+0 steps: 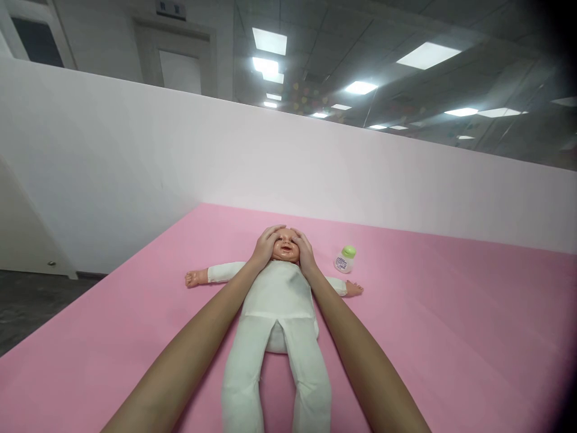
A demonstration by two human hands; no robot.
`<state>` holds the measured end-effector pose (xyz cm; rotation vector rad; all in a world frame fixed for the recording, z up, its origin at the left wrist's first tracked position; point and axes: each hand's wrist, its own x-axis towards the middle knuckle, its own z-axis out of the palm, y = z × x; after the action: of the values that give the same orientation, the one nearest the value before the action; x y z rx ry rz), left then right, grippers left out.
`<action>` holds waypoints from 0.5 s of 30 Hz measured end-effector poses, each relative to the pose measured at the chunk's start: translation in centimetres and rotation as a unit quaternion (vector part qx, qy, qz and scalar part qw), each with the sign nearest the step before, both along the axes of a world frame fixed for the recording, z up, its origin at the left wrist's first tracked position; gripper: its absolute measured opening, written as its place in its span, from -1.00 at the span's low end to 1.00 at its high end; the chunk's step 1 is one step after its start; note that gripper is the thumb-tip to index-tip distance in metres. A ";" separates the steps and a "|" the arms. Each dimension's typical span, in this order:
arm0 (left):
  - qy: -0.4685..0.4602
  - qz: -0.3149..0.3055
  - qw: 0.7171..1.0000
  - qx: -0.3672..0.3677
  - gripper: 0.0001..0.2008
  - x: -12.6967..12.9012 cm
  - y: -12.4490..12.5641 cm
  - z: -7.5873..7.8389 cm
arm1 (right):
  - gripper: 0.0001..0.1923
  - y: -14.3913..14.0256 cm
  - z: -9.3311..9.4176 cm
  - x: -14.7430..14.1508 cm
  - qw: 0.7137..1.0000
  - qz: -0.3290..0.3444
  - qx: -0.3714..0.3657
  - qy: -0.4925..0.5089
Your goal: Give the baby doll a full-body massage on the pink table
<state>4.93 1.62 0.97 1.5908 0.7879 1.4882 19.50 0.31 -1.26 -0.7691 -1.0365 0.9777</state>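
Observation:
A baby doll [282,288] in a white cloth suit lies on its back, arms spread to both sides and its head at the far end. My left hand [267,245] rests along one side of the doll's head, fingers stretched out and reaching over its forehead. On the other side, my right hand [305,248] lies against the head in the same way. Both palms touch the head; the doll's mouth and chin show between them. A small clear bottle [345,260] with a green cap stands to the right of my right hand, near the doll's outstretched arm.
Under the doll is a pink tabletop [428,325]. A low white partition wall [315,162] runs along its far edge. On the left the table's edge drops to a dark floor [27,307] beside a white door [27,228]. Ceiling lights shine beyond.

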 end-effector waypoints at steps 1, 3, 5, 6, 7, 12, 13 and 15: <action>0.001 0.001 1.000 0.003 -0.61 0.0 0.1 -0.1 | -0.58 0.0 0.0 0.0 1.000 0.002 -0.004 0.004; 0.003 0.001 1.000 0.012 -0.58 -0.1 0.3 -0.3 | -0.59 0.1 0.1 -0.1 1.000 0.003 -0.009 0.013; 0.004 0.000 1.000 0.019 -0.58 -0.1 0.5 -0.4 | -0.60 0.2 0.1 -0.2 1.000 0.000 -0.007 0.021; 0.003 0.000 1.000 0.020 -0.58 -0.1 0.6 -0.5 | -0.60 0.2 0.1 -0.2 1.000 -0.002 -0.004 0.024; 0.001 0.000 1.000 0.020 -0.59 -0.1 0.6 -0.5 | -0.60 0.2 0.1 -0.2 1.000 -0.003 -0.002 0.025; -0.009 -0.001 1.000 0.009 -0.63 0.0 0.1 -0.2 | -0.58 0.2 -0.1 -0.1 1.000 -0.004 0.006 0.006; -0.009 -0.002 1.000 0.004 -0.63 0.0 0.0 -0.1 | -0.57 0.2 -0.1 -0.1 1.000 -0.005 0.008 0.004; -0.005 -0.002 1.000 -0.002 -0.63 0.0 -0.1 0.0 | -0.58 0.2 -0.2 0.0 1.000 -0.002 0.006 0.006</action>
<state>4.95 1.50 1.00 1.5798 0.7808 1.4894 19.47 0.53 -1.45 -0.7536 -1.0306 0.9708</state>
